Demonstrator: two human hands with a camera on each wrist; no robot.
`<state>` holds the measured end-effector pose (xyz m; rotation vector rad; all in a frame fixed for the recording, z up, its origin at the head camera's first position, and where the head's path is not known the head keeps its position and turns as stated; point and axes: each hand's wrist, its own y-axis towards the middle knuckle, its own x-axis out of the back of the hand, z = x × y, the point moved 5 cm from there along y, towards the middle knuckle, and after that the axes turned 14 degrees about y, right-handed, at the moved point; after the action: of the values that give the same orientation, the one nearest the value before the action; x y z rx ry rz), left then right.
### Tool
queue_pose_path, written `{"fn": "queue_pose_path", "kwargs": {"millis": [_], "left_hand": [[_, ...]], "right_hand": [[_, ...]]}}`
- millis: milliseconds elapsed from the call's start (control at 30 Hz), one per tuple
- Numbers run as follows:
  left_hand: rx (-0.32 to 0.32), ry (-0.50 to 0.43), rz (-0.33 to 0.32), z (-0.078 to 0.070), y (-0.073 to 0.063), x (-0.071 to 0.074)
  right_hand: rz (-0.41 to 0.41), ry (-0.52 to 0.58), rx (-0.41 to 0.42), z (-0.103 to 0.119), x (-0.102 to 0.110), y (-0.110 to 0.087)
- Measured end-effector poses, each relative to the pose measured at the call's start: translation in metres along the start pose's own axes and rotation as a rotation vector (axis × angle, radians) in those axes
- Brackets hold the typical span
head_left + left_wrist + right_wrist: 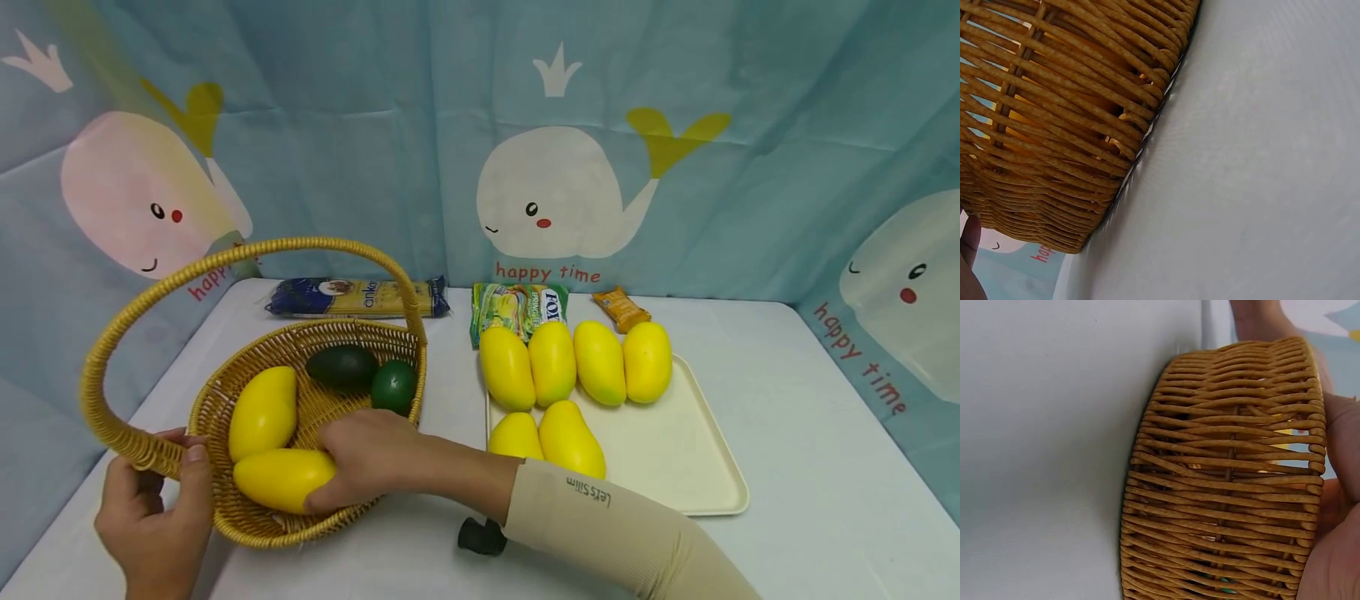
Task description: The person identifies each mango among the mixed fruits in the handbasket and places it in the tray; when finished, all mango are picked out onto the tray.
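Observation:
A wicker basket (pixel 258 536) with a tall arched handle stands at the left of the head view. My left hand (pixel 159 521) pinches the rim at the foot of the handle. Reaching inside, my right hand (pixel 378 454) grips the right end of a yellow mango (pixel 276 479), its thumb at the near side; the other fingers are partly hidden. Behind lies another mango (pixel 262 412). A dark green avocado-like fruit (pixel 342 368) and a rounder green one (pixel 393 387) lie at the basket's far right. Both wrist views mostly show woven basket wall (pixel 1072 125) (pixel 1229 475).
A cream tray (pixel 667 467) on the right bears several mangoes (pixel 600 363). Along the back lie a pasta packet (pixel 360 298), a green FOX'S bag (pixel 517 307) and a small orange packet (pixel 621 309). A black object (pixel 482 537) shows below my right forearm.

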<state>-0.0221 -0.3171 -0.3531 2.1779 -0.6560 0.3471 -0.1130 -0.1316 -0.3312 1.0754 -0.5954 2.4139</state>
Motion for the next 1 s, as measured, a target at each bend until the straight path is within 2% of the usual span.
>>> {"fn": "queue_pose_path", "kwargs": {"millis": [233, 533, 1000], "left_hand": [[-0.009, -0.004, 0.001, 0.0003, 0.0005, 0.0001], [0.020, -0.004, -0.009, -0.0011, -0.0002, 0.0001], [0.002, -0.023, -0.005, 0.0004, 0.0003, 0.0007]], "right_hand": [[0.029, 0.084, -0.019, -0.0031, 0.0014, 0.0009], [0.020, 0.151, 0.001, -0.0032, 0.0046, 0.0006], [0.036, 0.221, 0.033, -0.0048, 0.0090, -0.0017]]}}
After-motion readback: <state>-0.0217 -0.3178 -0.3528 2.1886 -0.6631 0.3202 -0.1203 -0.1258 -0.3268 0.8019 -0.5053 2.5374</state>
